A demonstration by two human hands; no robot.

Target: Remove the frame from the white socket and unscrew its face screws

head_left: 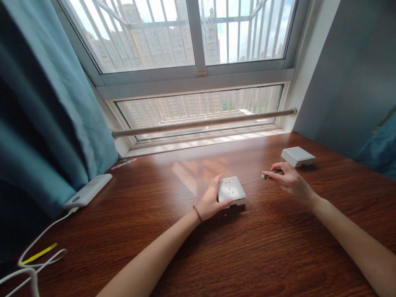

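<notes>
A white wall socket (231, 189) with several slots in its face sits on the brown wooden table (192, 247). Wrapped around its left side, my left hand (211, 198) grips it with the thumb along the near edge. My right hand (289, 179) is closed on the dark handle of a screwdriver (252, 181). The thin metal shaft points left, and its tip meets the socket's right side; whether it sits in a gap there I cannot tell. Beyond my right hand lies a second white square box (298, 156), its upper face plain.
At the left, a white power bank (89, 192) with a white cable (43, 235) and yellow tie (40, 253) lies beside a blue curtain (83, 103). A horizontal rail (204, 123) crosses before the window (198, 78) at the table's far edge. A wall (334, 82) stands right.
</notes>
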